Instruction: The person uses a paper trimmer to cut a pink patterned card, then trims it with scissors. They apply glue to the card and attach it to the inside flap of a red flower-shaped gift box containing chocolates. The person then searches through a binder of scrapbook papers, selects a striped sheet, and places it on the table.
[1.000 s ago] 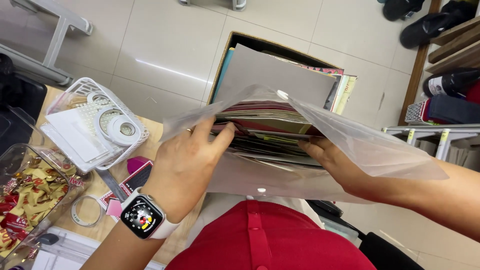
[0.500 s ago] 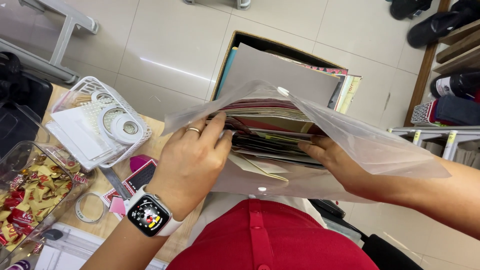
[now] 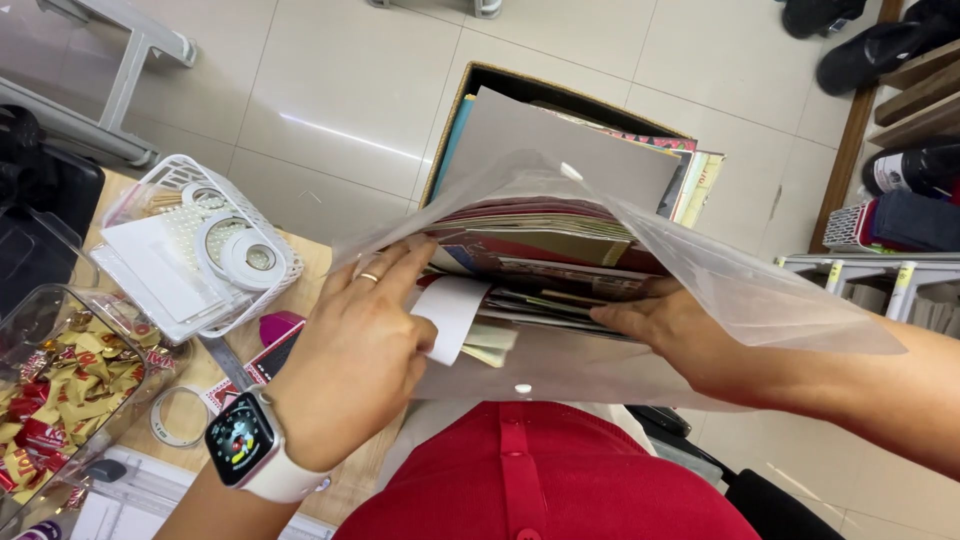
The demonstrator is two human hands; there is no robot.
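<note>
A translucent plastic snap-button folder (image 3: 700,290) lies open at centre, flap raised toward 1 o'clock; inside, a packed stack of coloured papers (image 3: 540,262); a white paper slip (image 3: 452,315) curls out at 8 o'clock.

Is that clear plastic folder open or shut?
Open. The clear plastic folder gapes wide, its flap lifted; the left hand and right hand reach among the papers inside.

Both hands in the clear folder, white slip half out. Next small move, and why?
Probably draw the white slip clear with the left hand: it is already curling out of the translucent folder, while the right hand steadies the stacked papers inside.
</note>
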